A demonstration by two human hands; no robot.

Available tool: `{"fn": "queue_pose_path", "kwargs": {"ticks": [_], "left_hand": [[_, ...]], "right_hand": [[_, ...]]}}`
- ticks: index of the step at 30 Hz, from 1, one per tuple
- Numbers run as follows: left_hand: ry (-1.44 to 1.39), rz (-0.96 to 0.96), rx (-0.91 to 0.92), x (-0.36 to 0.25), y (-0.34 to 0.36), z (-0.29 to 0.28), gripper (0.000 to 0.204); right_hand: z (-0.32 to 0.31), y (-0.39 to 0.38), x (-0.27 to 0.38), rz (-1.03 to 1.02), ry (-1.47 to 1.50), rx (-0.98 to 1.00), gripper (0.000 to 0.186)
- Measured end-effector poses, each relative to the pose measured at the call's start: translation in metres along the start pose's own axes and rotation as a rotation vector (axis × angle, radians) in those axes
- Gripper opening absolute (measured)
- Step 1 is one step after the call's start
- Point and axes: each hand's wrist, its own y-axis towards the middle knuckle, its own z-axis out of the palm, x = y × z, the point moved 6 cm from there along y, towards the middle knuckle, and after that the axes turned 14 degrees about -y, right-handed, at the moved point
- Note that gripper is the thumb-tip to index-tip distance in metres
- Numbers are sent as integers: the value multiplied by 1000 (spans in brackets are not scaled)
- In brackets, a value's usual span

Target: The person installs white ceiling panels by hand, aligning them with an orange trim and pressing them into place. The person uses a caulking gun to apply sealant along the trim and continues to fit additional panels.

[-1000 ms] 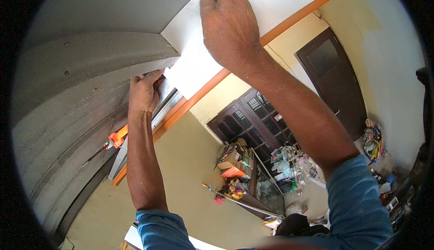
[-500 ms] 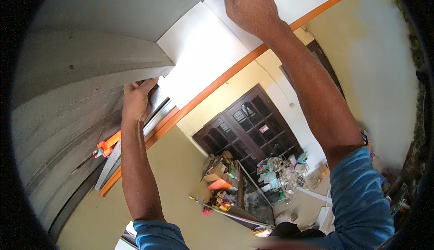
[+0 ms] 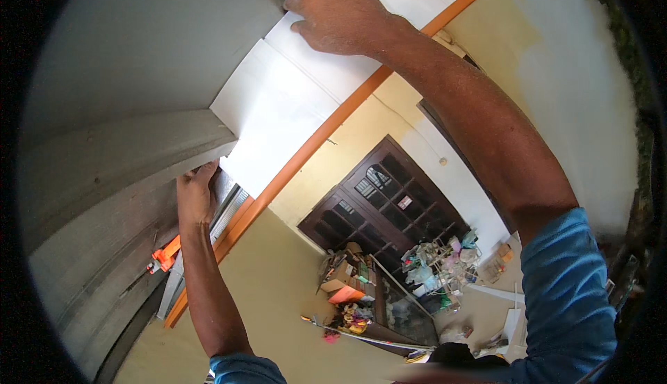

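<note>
Two hands (image 3: 339, 17) (image 3: 196, 195) at white panelling (image 3: 278, 110), long axis slanting toward upper right, grip impossible to tell.

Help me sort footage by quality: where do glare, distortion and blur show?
Head view: the white panel looks almost washed out; head view: edges of the grey sheeting bow with the fisheye; head view: a reddish shape at the bottom is blurred.

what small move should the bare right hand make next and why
Perhaps slide the bare right hand down to the seam between the flat white panels and press: their edges look stepped there, and the bare left hand is near the lower end.
</note>
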Motion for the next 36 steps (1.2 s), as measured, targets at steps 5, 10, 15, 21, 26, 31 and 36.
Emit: {"fn": "queue_pose_path", "kwargs": {"ticks": [5,10,15,21,26,31,36], "left_hand": [[459,46,-136,-3,-13,0,24],[445,84,-92,9,-10,-2,27],[530,114,-171,6,-13,-4,29],[601,4,-269,8,-17,-12,41],[583,-15,-273,13,-15,-22,40],[575,210,-273,4,-36,7,35],[1185,841,-53,-21,-109,138,42]], "right_hand": [[2,8,0,27,174,244,41],[4,20,-3,23,333,340,28],[1,20,-8,79,406,201,16],[4,19,-13,56,422,184,15],[15,17,-9,50,446,134,14],[13,25,-9,121,413,17,16],[14,20,-17,48,489,323,20]]}}
